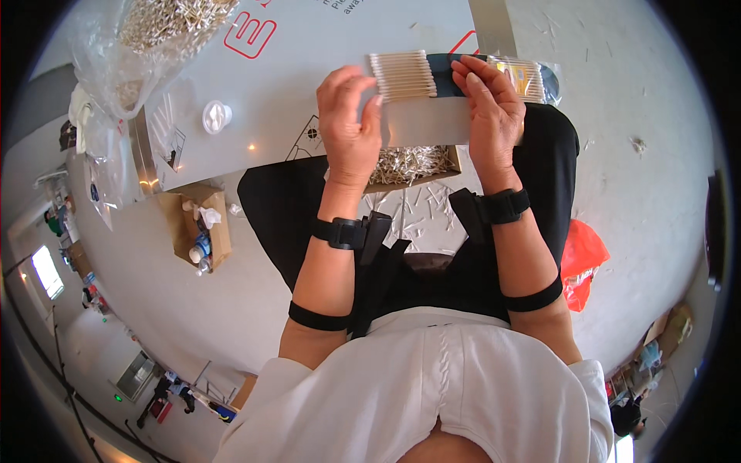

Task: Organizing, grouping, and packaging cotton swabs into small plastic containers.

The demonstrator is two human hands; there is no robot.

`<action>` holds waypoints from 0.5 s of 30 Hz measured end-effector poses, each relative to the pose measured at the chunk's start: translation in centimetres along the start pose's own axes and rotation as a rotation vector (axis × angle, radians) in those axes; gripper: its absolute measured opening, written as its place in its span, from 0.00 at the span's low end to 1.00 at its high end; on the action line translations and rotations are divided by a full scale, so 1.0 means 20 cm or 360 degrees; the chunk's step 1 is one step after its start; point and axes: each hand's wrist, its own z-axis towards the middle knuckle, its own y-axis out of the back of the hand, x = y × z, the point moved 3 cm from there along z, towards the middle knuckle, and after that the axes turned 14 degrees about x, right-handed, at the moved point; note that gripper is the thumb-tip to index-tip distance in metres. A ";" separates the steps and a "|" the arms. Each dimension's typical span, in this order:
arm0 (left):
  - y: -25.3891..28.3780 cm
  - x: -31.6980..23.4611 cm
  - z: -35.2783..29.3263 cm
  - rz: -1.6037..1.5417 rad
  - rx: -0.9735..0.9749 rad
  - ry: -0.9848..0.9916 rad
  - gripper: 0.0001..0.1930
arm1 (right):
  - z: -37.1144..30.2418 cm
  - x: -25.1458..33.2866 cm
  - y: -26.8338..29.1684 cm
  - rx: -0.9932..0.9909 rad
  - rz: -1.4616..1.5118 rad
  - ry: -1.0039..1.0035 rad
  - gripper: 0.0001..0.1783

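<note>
A row of cotton swabs [403, 76] lies side by side on a grey board, partly over a dark green strip [443, 76]. My left hand [351, 127] is at the row's left end, thumb and fingers apart, with nothing between them. Over the strip, my right hand [494, 104] has its thumb and fingertips drawn together; what they pinch, if anything, is hidden. Beyond that hand lies a clear packet of cotton swabs [525, 77] with a yellow label, its left part covered by my fingers.
Below the board's near edge, between my knees, is a cardboard box [417, 168] full of swabs; loose swabs litter the floor. A clear bag of swabs [174, 27] and a small white round container [217, 116] are at left. A red bag [583, 258] lies on the right.
</note>
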 end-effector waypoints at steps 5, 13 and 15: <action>-0.08 -0.08 0.05 0.0586 0.0144 -0.0193 0.13 | -0.01 -0.01 0.00 0.0017 -0.0055 -0.0070 0.09; -0.10 -0.03 0.08 0.0714 0.0293 -0.0177 0.10 | -0.02 0.04 -0.04 0.0258 -0.1285 -0.0025 0.06; -0.11 -0.03 0.08 0.0708 0.0307 -0.0170 0.08 | -0.02 0.04 -0.04 0.0287 -0.1365 -0.0027 0.07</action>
